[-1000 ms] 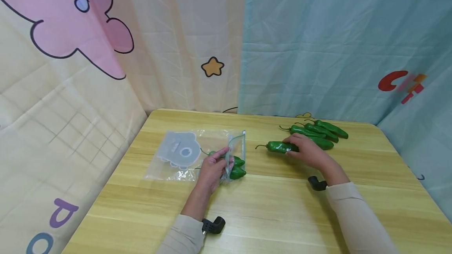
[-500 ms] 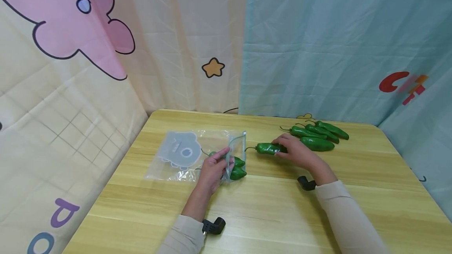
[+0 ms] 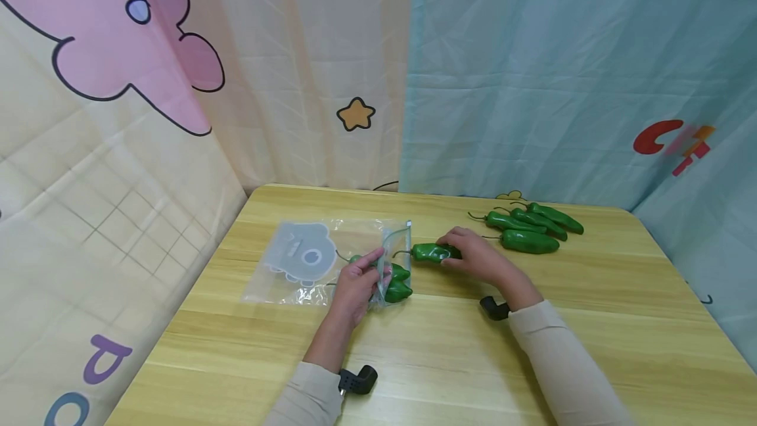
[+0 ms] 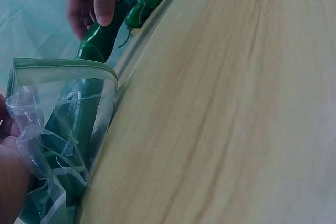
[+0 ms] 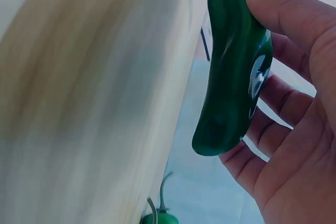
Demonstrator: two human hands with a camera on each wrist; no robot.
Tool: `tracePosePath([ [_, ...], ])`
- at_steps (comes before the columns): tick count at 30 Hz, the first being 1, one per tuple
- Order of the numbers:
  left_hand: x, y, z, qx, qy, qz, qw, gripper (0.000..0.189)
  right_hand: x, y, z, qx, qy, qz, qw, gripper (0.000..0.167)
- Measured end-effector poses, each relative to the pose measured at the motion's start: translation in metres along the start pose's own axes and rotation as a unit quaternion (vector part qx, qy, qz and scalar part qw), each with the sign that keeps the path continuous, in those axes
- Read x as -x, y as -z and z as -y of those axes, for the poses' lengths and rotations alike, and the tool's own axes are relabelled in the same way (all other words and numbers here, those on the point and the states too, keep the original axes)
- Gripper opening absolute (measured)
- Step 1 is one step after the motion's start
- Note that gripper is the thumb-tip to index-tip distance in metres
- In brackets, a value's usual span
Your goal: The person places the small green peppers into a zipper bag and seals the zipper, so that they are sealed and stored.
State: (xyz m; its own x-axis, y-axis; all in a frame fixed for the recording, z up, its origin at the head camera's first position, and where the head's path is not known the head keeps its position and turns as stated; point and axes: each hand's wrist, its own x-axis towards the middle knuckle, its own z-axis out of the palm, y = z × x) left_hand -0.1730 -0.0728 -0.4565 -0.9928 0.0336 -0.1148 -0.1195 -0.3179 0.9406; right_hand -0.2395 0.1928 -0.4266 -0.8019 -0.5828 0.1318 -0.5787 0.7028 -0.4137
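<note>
A clear zip bag (image 3: 349, 232) with a grey cartoon print lies flat, its mouth towards the right. My left hand (image 3: 353, 291) holds it at the mouth, fingers at the rim. Inside the bag lie green peppers (image 3: 397, 292), partly covered by that hand. My right hand (image 3: 481, 260) grips another green pepper (image 3: 427, 252) between thumb and fingers. Its stem points left and overlaps the bag's opening in the head view. In the left wrist view this pepper (image 4: 100, 40) is just beyond the bag's rim (image 4: 63, 64). The right wrist view shows the thumb pressed against the pepper (image 5: 233, 72).
Several more green peppers (image 3: 532, 222) lie at the back right of the wooden table (image 3: 437, 360). The nearest pepper (image 3: 529, 242) lies right of my right hand. Printed curtains (image 3: 503, 84) hang behind the table's back edge.
My right hand has moved left with its pepper, bringing the stem up to the bag's mouth. The nearest pepper of the pile now shows fully. My left hand and the bag have stayed put.
</note>
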Motion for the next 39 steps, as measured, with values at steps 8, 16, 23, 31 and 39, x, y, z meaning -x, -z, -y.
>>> tracePosePath([
  [8, 0.0, 0.0, 0.001, 0.0, 0.0, 0.001, 1.0, 0.051, -0.009, -0.01, 0.008, -0.014, -0.016, 0.013, 0.9997, 0.035],
  [16, 0.0, -0.001, 0.0, -0.005, 0.003, -0.005, 1.0, 0.051, -0.018, -0.02, 0.014, -0.018, -0.015, 0.023, 0.9995, 0.034],
  [23, 0.0, -0.001, 0.0, -0.002, 0.0, -0.005, 1.0, 0.051, -0.024, -0.026, 0.02, -0.02, -0.011, 0.03, 0.9993, 0.034],
  [31, -0.001, -0.001, 0.0, 0.003, 0.003, -0.005, 1.0, 0.052, -0.032, -0.031, 0.023, -0.026, -0.016, 0.032, 0.999, 0.033],
  [39, -0.001, 0.0, 0.001, 0.001, 0.0, -0.004, 1.0, 0.052, -0.039, -0.034, 0.029, -0.029, -0.017, 0.04, 0.9986, 0.035],
])
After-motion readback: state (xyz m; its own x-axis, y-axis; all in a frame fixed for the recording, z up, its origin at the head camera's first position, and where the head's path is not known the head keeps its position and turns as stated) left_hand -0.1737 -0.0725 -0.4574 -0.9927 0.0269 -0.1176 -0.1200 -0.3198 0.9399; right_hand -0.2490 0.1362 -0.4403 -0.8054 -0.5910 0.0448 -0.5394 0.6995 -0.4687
